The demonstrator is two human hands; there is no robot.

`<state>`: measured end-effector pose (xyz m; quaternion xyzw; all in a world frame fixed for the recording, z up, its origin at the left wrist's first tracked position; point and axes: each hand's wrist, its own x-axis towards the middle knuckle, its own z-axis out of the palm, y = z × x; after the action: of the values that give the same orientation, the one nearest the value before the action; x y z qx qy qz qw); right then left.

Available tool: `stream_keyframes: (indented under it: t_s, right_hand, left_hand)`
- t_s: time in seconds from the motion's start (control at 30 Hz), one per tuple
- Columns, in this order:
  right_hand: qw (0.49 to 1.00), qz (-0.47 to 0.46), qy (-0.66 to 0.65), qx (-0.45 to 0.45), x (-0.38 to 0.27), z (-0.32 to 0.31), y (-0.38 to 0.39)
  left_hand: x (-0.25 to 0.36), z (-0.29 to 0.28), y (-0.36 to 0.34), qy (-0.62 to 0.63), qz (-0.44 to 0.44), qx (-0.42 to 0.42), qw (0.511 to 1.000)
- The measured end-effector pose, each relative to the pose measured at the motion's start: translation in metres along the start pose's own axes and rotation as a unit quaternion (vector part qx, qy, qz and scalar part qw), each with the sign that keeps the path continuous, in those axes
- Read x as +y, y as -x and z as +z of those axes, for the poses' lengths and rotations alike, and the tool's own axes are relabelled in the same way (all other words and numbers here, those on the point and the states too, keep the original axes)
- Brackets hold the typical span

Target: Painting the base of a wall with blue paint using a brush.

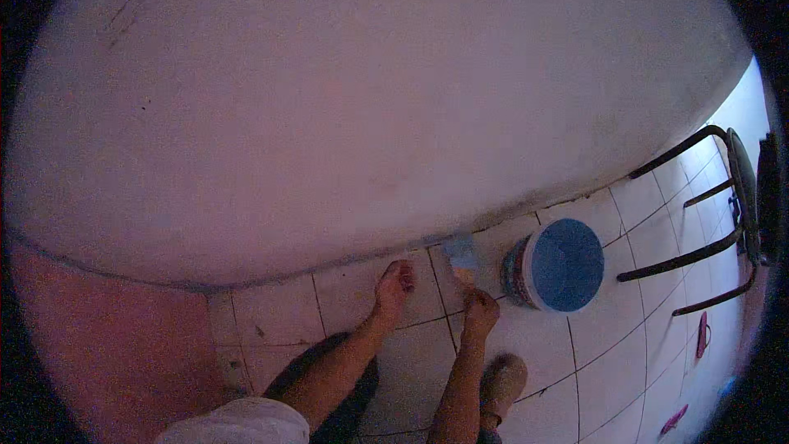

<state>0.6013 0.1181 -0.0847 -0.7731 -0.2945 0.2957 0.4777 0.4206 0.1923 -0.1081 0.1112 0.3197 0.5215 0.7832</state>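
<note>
The right hand [482, 311] grips what looks like a flat brush [462, 256] (dimness blurs it), long axis toward eleven o'clock; the left hand [394, 284], farther from the bucket [515, 275], curls loosely, nothing showing. At the right hand's two o'clock, that bucket stands on tiled floor [538, 344] near the wall [370, 115], a chair [744, 189] beyond.
</note>
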Motion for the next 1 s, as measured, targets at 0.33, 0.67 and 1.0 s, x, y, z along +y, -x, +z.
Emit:
stream_keyframes:
  t_s: [0.33, 0.67, 1.0]
  right_hand:
    - [0.988, -0.052, 0.148, 0.008, -0.009, -0.003, -0.002]
    - [0.985, -0.029, 0.168, 0.028, -0.017, 0.025, -0.021]
    - [0.995, 0.095, -0.02, 0.004, -0.035, -0.015, 0.008]
  left_hand:
    - [0.003, -0.004, 0.005, -0.018, -0.007, 0.016, 1.0]
    - [0.006, 0.007, 0.006, -0.018, 0.006, 0.019, 1.0]
    - [0.008, 0.018, 0.011, -0.034, 0.014, 0.052, 0.998]
